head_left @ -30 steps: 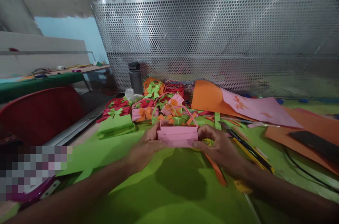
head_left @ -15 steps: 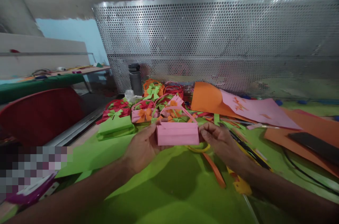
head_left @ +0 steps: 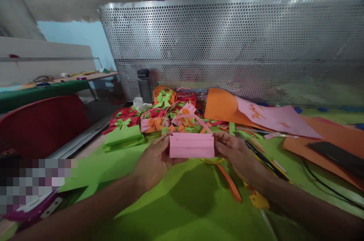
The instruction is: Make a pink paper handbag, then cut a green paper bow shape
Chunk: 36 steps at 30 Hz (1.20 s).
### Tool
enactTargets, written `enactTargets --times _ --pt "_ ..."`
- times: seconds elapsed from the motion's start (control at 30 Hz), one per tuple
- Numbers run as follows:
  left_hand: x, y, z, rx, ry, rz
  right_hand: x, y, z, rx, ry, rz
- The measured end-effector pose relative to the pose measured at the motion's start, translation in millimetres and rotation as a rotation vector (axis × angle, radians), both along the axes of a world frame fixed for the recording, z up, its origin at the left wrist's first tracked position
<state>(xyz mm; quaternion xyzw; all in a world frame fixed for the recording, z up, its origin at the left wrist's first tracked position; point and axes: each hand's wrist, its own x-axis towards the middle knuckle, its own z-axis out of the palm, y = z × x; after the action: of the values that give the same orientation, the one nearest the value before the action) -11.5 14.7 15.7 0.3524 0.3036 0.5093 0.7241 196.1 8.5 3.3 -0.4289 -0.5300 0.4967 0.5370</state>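
Between my hands is a small pink paper handbag (head_left: 192, 147) with a folded flap and a thin curved handle on top. My left hand (head_left: 153, 159) grips its left end, with the thumb near the upper corner. At the right end, the fingers of my right hand (head_left: 233, 152) are closed on the bag's side; the fingertips are partly hidden behind it. Just beyond it lie finished-looking paper bags: a pink one with an orange bow (head_left: 155, 124), a red one with a green bow (head_left: 123, 122) and an orange one with a green bow (head_left: 164, 97).
A folded green bag (head_left: 123, 138) lies on the left above a green sheet (head_left: 99, 169). An orange strip (head_left: 229, 182) and yellow tool (head_left: 259, 200) lie near my right arm. Orange paper (head_left: 220, 104), a pink sheet (head_left: 273, 114) and a dark phone-like slab (head_left: 335, 153) are on the right. A bottle (head_left: 145, 87) stands behind.
The pink handbag has shifted very slightly right and down and now faces me more squarely. Both hands keep their hold on it.
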Motion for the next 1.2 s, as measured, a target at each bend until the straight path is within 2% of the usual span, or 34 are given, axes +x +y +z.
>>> enactTargets --times 0.4,0.63,0.8,1.1,1.2 --pt "2.3 -3.0 2.7 -0.017 0.078 0.023 3.1 -5.1 -2.9 0.118 -0.159 0.079" --pt "2.9 -6.1 -1.5 0.061 0.136 0.15 0.0 -5.8 -1.1 0.167 -0.218 0.055" --pt "1.6 -5.6 -6.5 0.089 0.214 0.168 0.4 -8.3 -3.7 0.177 -0.265 -0.004" --pt "4.4 -6.6 -6.5 0.037 0.192 0.151 -0.2 -16.1 -2.5 0.339 -0.647 -0.091" --pt "4.9 -6.2 -7.2 0.031 0.179 0.115 -0.9 -15.5 -2.0 0.356 -0.688 -0.106"
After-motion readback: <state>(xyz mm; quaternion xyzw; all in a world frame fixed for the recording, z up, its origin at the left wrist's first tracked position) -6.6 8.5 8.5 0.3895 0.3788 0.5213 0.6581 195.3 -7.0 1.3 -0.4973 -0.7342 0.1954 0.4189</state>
